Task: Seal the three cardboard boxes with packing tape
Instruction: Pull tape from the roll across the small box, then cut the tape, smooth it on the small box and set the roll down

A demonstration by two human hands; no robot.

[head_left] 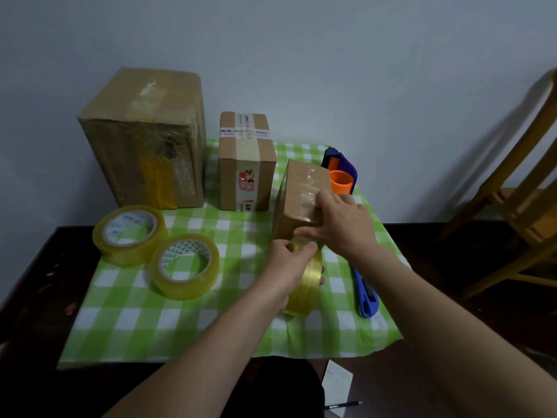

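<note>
Cardboard streaked with clear tape, the small box (pixel 294 203) stands toward the counter's (pixel 36 297) right side, right hand (pixel 342 220) pressing its top, left hand (pixel 284 263) gripping a roll (pixel 304 282) just in front.

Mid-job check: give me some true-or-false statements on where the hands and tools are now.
1. The left hand grips a tape roll. True.
2. The right hand holds the blue knife. False: the right hand presses on the small box; the blue knife lies on the checked cloth.
3. A spare roll lies beside a second spare roll on the checked cloth. True.
4. The tape dispenser lies on the floor. False: it stands behind the small box.
</note>
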